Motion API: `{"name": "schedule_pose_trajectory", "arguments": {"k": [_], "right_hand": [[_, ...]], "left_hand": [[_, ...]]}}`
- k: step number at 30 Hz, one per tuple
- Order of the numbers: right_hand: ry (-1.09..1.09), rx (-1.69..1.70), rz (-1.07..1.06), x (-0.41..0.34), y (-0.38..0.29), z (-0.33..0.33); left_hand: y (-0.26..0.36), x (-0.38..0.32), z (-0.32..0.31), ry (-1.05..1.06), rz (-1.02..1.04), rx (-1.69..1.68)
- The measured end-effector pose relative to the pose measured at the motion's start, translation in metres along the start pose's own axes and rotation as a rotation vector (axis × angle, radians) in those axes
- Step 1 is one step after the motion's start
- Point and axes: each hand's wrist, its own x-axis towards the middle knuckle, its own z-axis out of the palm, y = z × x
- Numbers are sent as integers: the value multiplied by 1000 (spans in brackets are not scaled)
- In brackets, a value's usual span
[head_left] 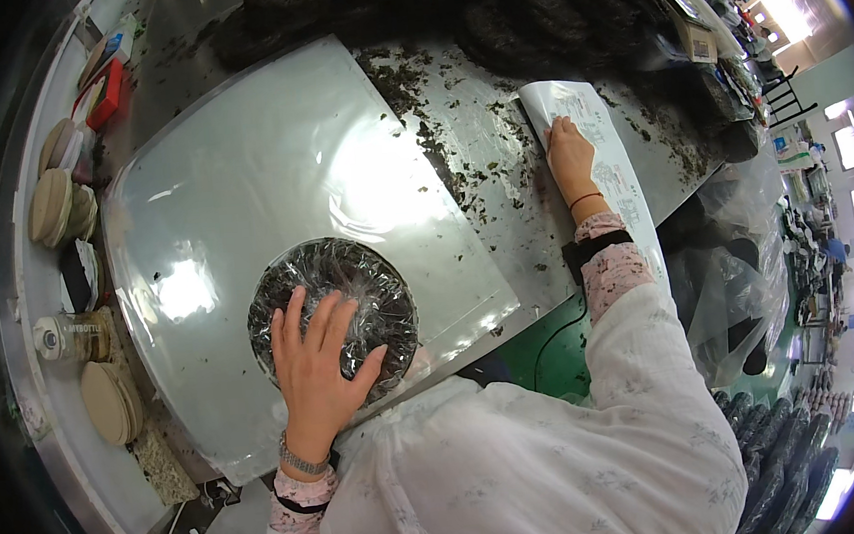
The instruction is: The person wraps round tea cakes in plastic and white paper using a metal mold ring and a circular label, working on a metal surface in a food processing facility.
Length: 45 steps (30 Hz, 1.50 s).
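A round, dark disc in crinkled clear plastic film (pixel 380 293) lies on a smooth whitish sheet (pixel 231 169) near the table's front edge. My left hand (pixel 321 351) rests on top of the disc with its fingers spread. Farther right, my right hand (pixel 571 154) is on a folded stack of printed white plastic film (pixel 615 169), its fingers close together near the stack's far end. Whether the fingers pinch the film or only press on it cannot be told.
Dark crumbs of dried leaf (pixel 413 87) litter the metal table (pixel 498 209). Dark round discs (pixel 528 18) are piled along the back. On the left ledge stand a bottle (pixel 75 336), round tan discs (pixel 110 401) and a red box (pixel 108 92). Clear plastic bags (pixel 735 265) hang at right.
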Motion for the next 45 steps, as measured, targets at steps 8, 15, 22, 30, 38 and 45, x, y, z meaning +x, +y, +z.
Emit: {"name": "schedule_pose_trajectory", "arguments": {"k": [8, 15, 22, 30, 38, 45], "right_hand": [[48, 81, -91, 14, 12, -16], [519, 311, 810, -38, 305, -61], [-296, 1054, -358, -94, -86, -197], [-387, 990, -880, -159, -221, -253], [-406, 782, -906, -160, -229, -256], [-379, 802, -913, -102, -259, -296]], "left_hand": [[0, -2, -2, 9, -13, -3], [-8, 5, 4, 35, 28, -71], [-6, -6, 1, 68, -11, -37], [-26, -35, 22, -200, -139, -471], [-23, -28, 23, -56, -142, -387], [-27, -33, 25, -2, -38, -110]]}}
